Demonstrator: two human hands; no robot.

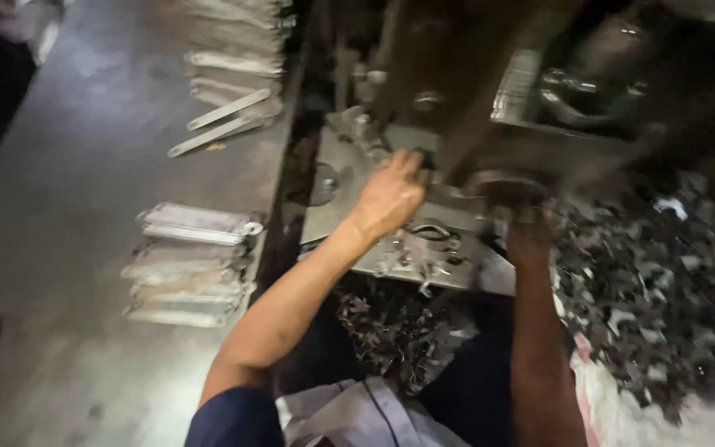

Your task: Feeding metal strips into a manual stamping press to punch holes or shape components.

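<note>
Two bare hands reach into a dark press machine (539,91) at the far right of the scene. The left hand (391,197) lies palm down on the grey metal die plate (337,219), its fingers (414,164) curled together and pressed against a small dark part at the plate's far edge, under the machine's head; whether they pinch that part cannot be told. The right hand (528,236) sits just right of it, at the near edge of the plate below a round metal piece (502,186); it is dark and blurred, so the state of its fingers cannot be told.

On the plate near the left wrist is an oval opening (432,232), with small bright metal bits around it. Below and to the right of the plate, a heap of dark metal scrap cuttings (664,290) lies loose, partly on a white sack (622,406) at the near right; more cuttings lie between the two forearms.

To the left runs a long grey worktop (68,182). It carries a near stack of flat metal strips (192,265), laid side by side, and further strips (229,116) at the far end, some lying at a slant
</note>
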